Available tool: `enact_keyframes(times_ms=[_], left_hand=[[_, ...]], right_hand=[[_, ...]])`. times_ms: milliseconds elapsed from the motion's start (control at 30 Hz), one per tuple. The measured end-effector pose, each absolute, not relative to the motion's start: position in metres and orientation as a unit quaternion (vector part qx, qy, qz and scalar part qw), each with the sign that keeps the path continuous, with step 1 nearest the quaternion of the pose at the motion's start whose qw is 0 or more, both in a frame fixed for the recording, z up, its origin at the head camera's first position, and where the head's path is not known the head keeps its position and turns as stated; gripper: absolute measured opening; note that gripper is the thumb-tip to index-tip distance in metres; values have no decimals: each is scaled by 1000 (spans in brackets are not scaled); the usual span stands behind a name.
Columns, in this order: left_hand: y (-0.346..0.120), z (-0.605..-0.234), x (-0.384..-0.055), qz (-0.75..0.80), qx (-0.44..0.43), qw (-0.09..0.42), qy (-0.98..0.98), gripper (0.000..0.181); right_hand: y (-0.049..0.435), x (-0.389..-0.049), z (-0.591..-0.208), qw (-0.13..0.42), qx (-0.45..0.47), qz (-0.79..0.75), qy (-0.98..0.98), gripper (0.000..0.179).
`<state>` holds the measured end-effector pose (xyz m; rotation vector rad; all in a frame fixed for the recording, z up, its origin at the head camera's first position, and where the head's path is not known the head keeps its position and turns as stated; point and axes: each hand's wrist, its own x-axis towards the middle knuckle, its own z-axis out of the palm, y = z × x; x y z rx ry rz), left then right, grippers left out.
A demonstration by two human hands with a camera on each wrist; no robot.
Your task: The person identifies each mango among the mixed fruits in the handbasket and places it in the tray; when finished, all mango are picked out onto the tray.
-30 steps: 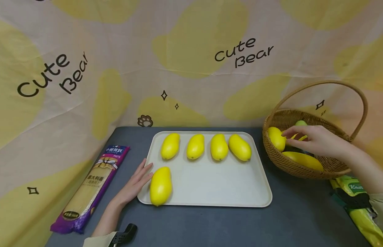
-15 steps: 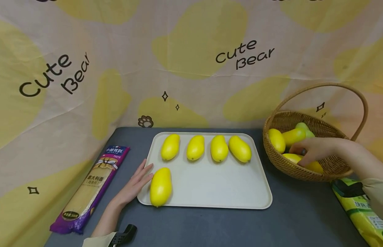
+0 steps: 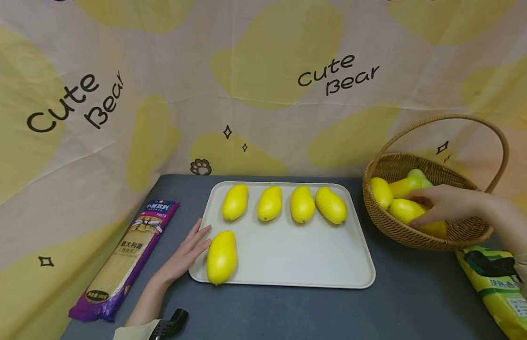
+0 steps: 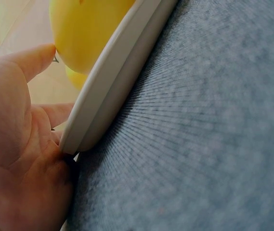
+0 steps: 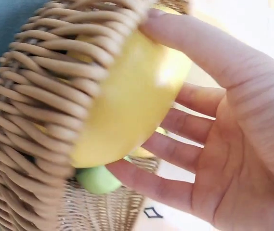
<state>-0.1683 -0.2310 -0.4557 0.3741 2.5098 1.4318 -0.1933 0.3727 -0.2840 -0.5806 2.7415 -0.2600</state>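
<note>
My left hand (image 3: 188, 255) rests on the left edge of a white tray (image 3: 297, 255), its fingers extended. In the left wrist view its thumb tip is right at a yellow mango (image 4: 88, 33) over the tray's rim (image 4: 110, 72). That mango (image 3: 221, 257) lies at the tray's front left; several more, such as this mango (image 3: 269, 203), line the back. At the right, my right hand (image 3: 448, 203) reaches into a wicker basket (image 3: 416, 238) and holds a yellow mango (image 3: 410, 211). Thumb and fingers lie on opposite sides of this mango (image 5: 132, 96) in the right wrist view.
More yellow mangoes (image 3: 381, 192) and a green fruit (image 3: 417, 174) lie in the basket, under its tall arched handle (image 3: 450, 114). A pasta packet (image 3: 127, 255) lies left of the tray. A yellow-green packet (image 3: 497, 288) sits before the basket. A printed cloth hangs behind.
My right hand has gone down into the basket and taken hold of the front mango, which has shifted and tilted. The left hand has stayed at the tray's edge.
</note>
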Motion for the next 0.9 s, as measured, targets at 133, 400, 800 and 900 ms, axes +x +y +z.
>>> enact_keyframes(times_ms=[133,400,800,900], left_hand=[[-230,-455,-168,488,124,115,856,60],[-231,-452,-168,489,128,116,855,60],[-232,-454,-168,497,122,116,852,62],[-232,-455,-169,495,124,115,852,63]], right_hand=[[375,-187,-274,104,-178,-101,973,69],[360,-178,-258,62,-116,-201,971,67],[285,-167,-277,105,-175,-378,903,56],[263,-168,-292,131,-190,-418,879,55]])
